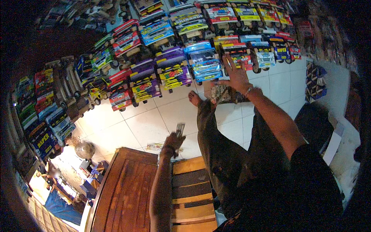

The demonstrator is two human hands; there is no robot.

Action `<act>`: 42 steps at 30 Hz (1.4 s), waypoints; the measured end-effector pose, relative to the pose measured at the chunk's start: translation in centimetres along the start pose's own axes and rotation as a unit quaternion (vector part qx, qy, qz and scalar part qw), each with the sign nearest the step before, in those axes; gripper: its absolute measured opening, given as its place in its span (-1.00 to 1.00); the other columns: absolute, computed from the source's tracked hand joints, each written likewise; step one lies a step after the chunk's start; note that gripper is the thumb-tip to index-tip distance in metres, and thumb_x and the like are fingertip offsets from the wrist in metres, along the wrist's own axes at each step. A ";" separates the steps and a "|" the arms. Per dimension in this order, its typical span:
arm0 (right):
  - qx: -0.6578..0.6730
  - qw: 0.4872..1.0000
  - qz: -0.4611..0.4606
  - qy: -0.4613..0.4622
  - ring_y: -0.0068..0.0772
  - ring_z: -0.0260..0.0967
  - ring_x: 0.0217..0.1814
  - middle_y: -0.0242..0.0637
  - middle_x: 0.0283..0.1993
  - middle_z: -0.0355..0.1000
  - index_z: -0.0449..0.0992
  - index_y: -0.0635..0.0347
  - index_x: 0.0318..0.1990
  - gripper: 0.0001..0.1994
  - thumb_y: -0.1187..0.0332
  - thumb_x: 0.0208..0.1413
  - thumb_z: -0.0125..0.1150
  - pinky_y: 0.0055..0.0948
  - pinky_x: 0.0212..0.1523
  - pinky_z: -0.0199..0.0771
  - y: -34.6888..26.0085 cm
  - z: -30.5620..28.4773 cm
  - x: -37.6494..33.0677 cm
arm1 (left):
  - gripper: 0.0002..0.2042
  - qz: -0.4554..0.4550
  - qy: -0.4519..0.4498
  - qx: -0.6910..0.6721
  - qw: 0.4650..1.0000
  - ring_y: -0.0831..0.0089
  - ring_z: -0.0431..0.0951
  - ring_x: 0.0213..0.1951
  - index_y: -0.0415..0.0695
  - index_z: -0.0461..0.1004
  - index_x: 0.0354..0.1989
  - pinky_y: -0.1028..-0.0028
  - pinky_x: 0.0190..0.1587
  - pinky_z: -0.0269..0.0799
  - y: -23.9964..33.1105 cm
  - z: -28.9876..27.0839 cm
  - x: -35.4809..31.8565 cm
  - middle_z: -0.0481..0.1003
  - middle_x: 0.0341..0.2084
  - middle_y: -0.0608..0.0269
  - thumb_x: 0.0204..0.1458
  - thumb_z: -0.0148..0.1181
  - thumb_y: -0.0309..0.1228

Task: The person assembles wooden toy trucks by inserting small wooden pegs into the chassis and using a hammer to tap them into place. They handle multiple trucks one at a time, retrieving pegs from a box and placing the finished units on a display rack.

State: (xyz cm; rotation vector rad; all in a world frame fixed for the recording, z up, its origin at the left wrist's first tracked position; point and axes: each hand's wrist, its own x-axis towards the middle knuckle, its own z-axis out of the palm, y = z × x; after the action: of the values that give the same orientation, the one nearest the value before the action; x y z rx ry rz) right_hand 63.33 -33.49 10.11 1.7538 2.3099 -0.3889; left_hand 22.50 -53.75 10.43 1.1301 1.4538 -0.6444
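Rows of colourful toy trucks with wheels fill the far side. My right hand [236, 75] reaches up with its fingers spread, in front of a red-and-yellow toy truck [240, 57]; whether it touches the truck I cannot tell. Just left of that hand stands a light-blue toy truck [204, 63], with a purple-and-yellow toy truck [173, 71] beside it. Lower down, my left hand [174, 141] is closed around a small greyish object [180, 130], too blurred to name. This hand is above the tiled floor, beyond the bench's end.
A slatted wooden bench [193, 210] and a brown wooden panel [129, 189] stand at the lower left. A printed sheet [154, 146] lies on the white tiles [133, 127]. A patterned bundle [220, 94] is near my foot [194, 98]. A person [49, 179] is far left.
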 end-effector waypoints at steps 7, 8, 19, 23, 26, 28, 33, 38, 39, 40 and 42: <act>0.062 0.998 0.026 -0.022 0.12 0.22 0.36 -0.05 0.56 -0.13 -0.08 0.22 0.49 0.04 -0.17 0.00 0.30 0.28 0.30 0.12 -5.7 1.0 -5.5 | -0.43 -0.116 -0.052 -0.052 0.991 -0.14 0.59 -0.09 -0.26 0.34 0.10 -0.02 -0.05 0.52 -14.8 9.2 -4.4 0.55 -0.13 -0.20 0.09 0.19 -0.04; 0.064 0.996 0.028 -0.047 0.15 0.28 0.31 -0.04 0.54 -0.08 -0.04 0.22 0.48 0.00 -0.12 0.01 0.32 0.25 0.30 0.12 -6.5 1.2 -6.7 | -0.45 -0.122 -0.058 -0.065 0.989 -0.14 0.59 -0.11 -0.23 0.34 0.10 -0.02 -0.06 0.52 -16.0 9.8 -4.4 0.55 -0.13 -0.19 0.10 0.17 -0.03; 0.119 0.980 -0.049 -0.149 0.05 0.36 0.25 0.01 0.43 0.14 -0.08 0.16 0.50 -0.08 -0.04 0.14 0.26 0.02 0.29 0.23 -12.7 3.9 -12.9 | -0.42 0.003 0.145 0.053 0.988 -0.12 0.64 -0.21 0.00 0.40 0.02 0.08 -0.18 0.54 -4.5 0.0 -3.6 0.61 -0.37 -0.14 0.05 0.20 0.21; 0.100 0.984 0.014 -0.146 0.02 0.44 0.12 0.02 0.40 0.18 0.00 0.18 0.48 -0.13 -0.01 0.13 0.26 0.09 0.38 0.04 -12.7 3.8 -12.1 | -0.51 0.103 0.213 0.039 0.971 -0.14 0.63 -0.29 0.01 0.41 -0.04 0.05 -0.22 0.54 4.9 -6.9 -5.4 0.62 -0.38 -0.08 0.13 0.15 0.17; 0.081 0.990 0.030 -0.110 0.01 0.42 0.16 0.01 0.43 0.12 -0.02 0.17 0.48 -0.13 -0.08 0.16 0.21 0.15 0.35 0.07 -13.2 2.9 -9.7 | -0.56 0.232 0.217 0.029 0.948 -0.15 0.61 -0.22 -0.02 0.45 -0.01 0.04 -0.21 0.51 8.0 -11.3 -4.7 0.60 -0.34 -0.11 0.19 0.11 0.09; 0.065 0.994 0.051 -0.075 0.00 0.43 0.14 0.01 0.50 0.00 -0.03 0.18 0.48 -0.06 -0.16 0.11 0.23 0.19 0.33 0.09 -13.8 2.1 -7.3 | -0.40 0.242 0.128 0.064 0.960 -0.10 0.60 -0.09 -0.10 0.44 0.07 0.04 -0.05 0.52 8.9 -14.2 -3.0 0.58 -0.11 -0.12 0.16 0.05 0.20; 0.071 0.993 0.051 -0.082 -0.07 0.40 0.24 -0.11 0.58 -0.16 -0.15 0.12 0.52 0.10 -0.27 -0.04 0.27 0.21 0.38 0.03 -14.6 0.0 -0.1 | -0.29 0.211 0.122 0.040 0.969 -0.21 0.60 -0.19 -0.22 0.40 0.07 -0.01 -0.13 0.53 11.1 -17.2 1.1 0.57 -0.30 -0.32 0.15 0.00 0.27; 0.057 0.997 0.016 -0.045 -0.20 0.37 0.30 -0.31 0.62 -0.26 -0.37 0.02 0.54 0.37 -0.27 -0.33 0.45 0.23 0.39 0.02 -14.3 -0.3 6.2 | -0.40 0.233 0.182 0.051 0.954 -0.17 0.61 -0.22 -0.30 0.49 -0.11 0.02 -0.20 0.53 11.8 -19.5 4.1 0.57 -0.32 -0.30 0.08 0.23 0.12; 0.056 0.998 0.007 -0.031 -0.22 0.35 0.32 -0.32 0.63 -0.28 -0.37 0.02 0.54 0.39 -0.28 -0.36 0.45 0.23 0.39 0.01 -14.1 0.0 6.8 | -0.39 0.178 0.154 0.087 0.968 -0.16 0.61 -0.21 -0.33 0.48 -0.12 0.03 -0.19 0.53 11.7 -20.0 4.9 0.57 -0.32 -0.31 0.08 0.23 0.12; 0.052 0.997 0.004 -0.052 -0.23 0.32 0.35 -0.32 0.63 -0.30 -0.38 0.03 0.54 0.40 -0.29 -0.38 0.46 0.23 0.39 0.01 -14.0 0.3 7.5 | -0.39 0.208 0.164 0.070 0.962 -0.16 0.61 -0.20 -0.33 0.48 -0.14 0.03 -0.19 0.53 11.6 -20.2 5.6 0.57 -0.32 -0.31 0.08 0.23 0.12; 0.020 0.998 0.000 -0.058 -0.30 0.22 0.44 -0.35 0.64 -0.33 -0.35 0.03 0.54 0.43 -0.32 -0.43 0.46 0.21 0.41 -0.01 -13.8 1.0 8.5 | -0.40 0.243 0.179 0.057 0.952 -0.17 0.61 -0.19 -0.34 0.49 -0.17 0.03 -0.19 0.54 11.5 -20.6 7.3 0.57 -0.33 -0.29 0.08 0.23 0.12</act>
State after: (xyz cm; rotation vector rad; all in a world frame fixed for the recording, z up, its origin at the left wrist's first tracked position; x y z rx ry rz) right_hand 47.73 -29.59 7.53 1.7012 2.2380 -0.5258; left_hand 24.61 -29.16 10.30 1.6900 1.3655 -0.1786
